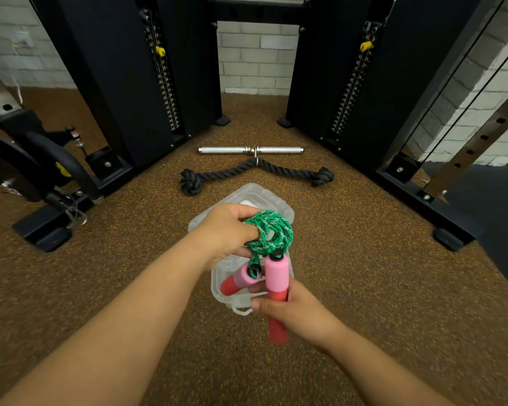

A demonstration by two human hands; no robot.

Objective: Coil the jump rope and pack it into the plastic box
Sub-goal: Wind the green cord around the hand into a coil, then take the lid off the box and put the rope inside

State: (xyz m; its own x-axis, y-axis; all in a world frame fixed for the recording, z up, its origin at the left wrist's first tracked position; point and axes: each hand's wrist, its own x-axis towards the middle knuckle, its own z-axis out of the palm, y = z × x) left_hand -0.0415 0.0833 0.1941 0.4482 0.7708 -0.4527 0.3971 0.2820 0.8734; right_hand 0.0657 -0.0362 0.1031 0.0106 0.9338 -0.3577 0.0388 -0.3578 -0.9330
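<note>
The jump rope's green braided cord (pixel 272 232) is wound into a tight coil around the fingers of my left hand (pixel 229 230). Its two pink-and-red foam handles hang from the coil. My right hand (pixel 288 309) grips the longer-looking handle (pixel 277 291) upright. The other handle (pixel 237 280) slants down to the left, touching my right fingers. Beneath both hands, on the floor, lies the clear plastic box (pixel 217 284), mostly hidden by them. Its clear lid (pixel 258 193) lies just beyond, partly covered by my left hand.
A black knotted cable rope (pixel 255 171) and a chrome bar handle (pixel 250 150) lie on the brown speckled floor beyond the box. Black weight-stack towers (pixel 147 83) stand left and right, their base feet reaching out (pixel 449 238). A bench frame (pixel 41 177) sits at the left.
</note>
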